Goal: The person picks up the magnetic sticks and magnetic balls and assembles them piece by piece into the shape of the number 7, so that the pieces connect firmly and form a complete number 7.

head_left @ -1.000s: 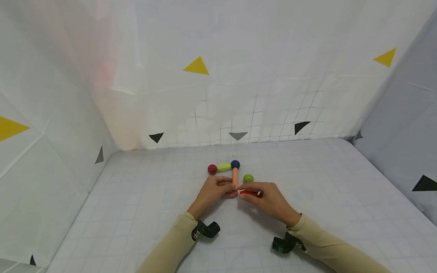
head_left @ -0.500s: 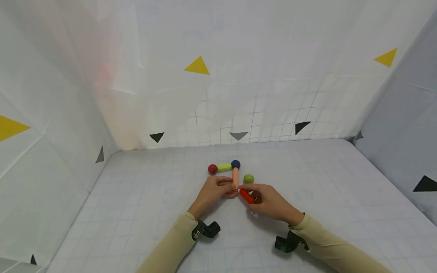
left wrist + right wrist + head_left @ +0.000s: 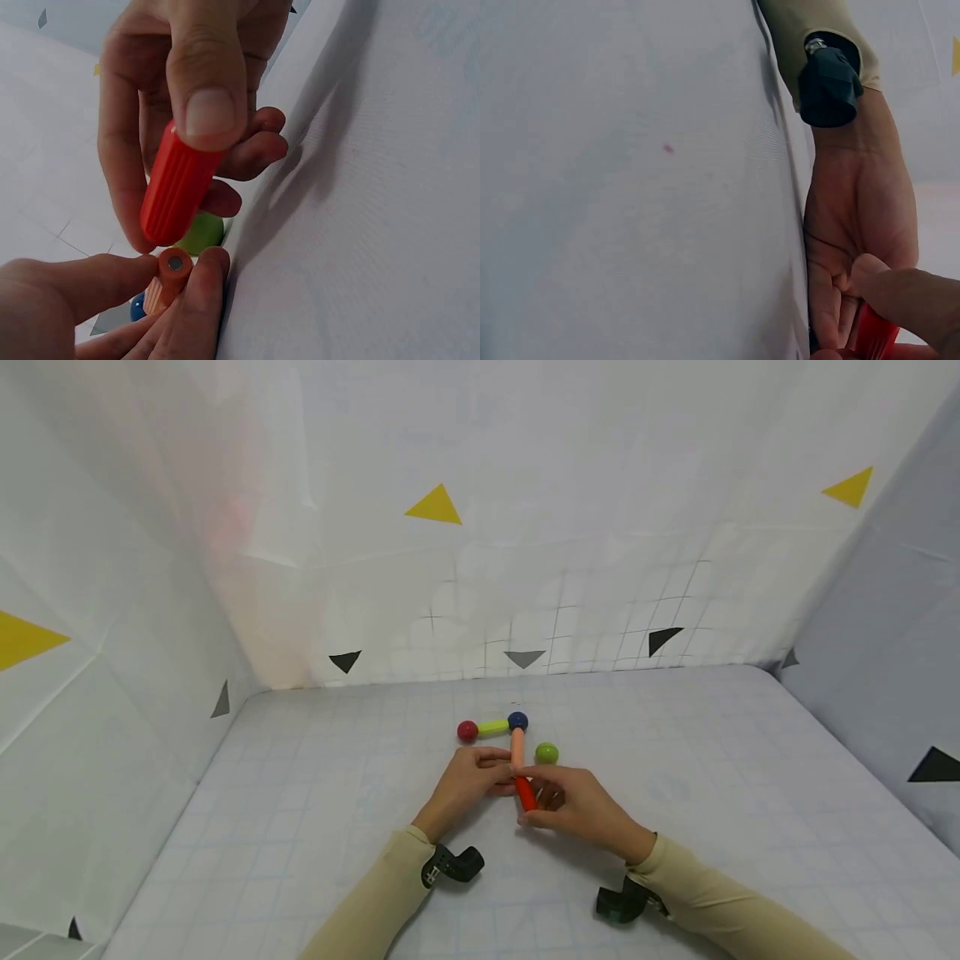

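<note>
My left hand (image 3: 468, 783) pinches the near end of an orange magnetic rod (image 3: 517, 748), which lies on the table with its far end at a dark blue ball (image 3: 517, 721). My right hand (image 3: 588, 806) holds a red magnetic rod (image 3: 527, 794) between thumb and fingers. In the left wrist view the ribbed red rod (image 3: 180, 187) slants down to the orange rod's end, where a round metal magnet (image 3: 175, 263) shows. A yellow-green rod (image 3: 492, 727) joins the blue ball to a red ball (image 3: 467, 731). In the right wrist view, the red rod (image 3: 875, 331) is partly hidden by the thumb.
A loose green ball (image 3: 547, 753) lies just beyond the right hand's fingers. The white cloth-covered table (image 3: 337, 827) runs back to a white rear sheet (image 3: 525, 568), with side sheets at left and right.
My right hand has turned the red rod from lying sideways to pointing away from me and brought it left, in line with the orange rod's near end. My left hand stays put.
</note>
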Action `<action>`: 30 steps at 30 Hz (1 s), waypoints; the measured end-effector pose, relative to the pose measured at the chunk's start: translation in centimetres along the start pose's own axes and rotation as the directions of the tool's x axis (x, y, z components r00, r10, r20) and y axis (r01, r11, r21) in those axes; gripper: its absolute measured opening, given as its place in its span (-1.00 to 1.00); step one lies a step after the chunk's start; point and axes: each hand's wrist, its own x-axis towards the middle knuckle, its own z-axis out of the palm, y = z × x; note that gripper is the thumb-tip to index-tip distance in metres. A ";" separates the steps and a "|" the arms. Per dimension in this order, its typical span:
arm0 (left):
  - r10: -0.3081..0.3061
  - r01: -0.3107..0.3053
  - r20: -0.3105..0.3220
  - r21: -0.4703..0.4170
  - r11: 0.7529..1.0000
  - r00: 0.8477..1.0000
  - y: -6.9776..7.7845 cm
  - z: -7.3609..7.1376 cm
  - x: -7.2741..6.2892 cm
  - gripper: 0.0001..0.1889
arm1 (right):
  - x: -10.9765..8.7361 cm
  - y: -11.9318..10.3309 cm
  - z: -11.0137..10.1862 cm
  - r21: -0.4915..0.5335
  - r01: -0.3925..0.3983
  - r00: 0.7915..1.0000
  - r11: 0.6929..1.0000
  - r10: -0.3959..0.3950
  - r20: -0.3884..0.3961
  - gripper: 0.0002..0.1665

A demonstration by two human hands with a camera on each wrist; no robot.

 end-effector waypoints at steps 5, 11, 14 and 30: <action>0.002 -0.002 -0.002 0.004 1.000 1.000 0.0 0.0 0.1 -0.61 | -0.1 -0.2 0.4 -0.014 -0.021 1.000 1.000 0.021 -0.024 -0.29; 0.016 -0.015 -0.011 0.025 1.000 1.000 0.0 0.1 0.0 -0.63 | -0.1 0.0 0.8 -0.007 -0.010 0.999 1.000 0.009 -0.049 -0.33; 0.024 -0.024 -0.018 0.042 0.999 1.000 -0.1 0.0 0.0 -0.64 | 0.1 0.1 1.0 -0.008 -0.003 0.999 1.000 0.002 -0.054 -0.36; -0.002 0.002 0.015 0.058 0.998 1.000 0.3 -0.1 -0.6 -0.56 | 0.2 0.1 1.0 -0.022 0.032 0.997 0.999 -0.033 -0.071 -0.39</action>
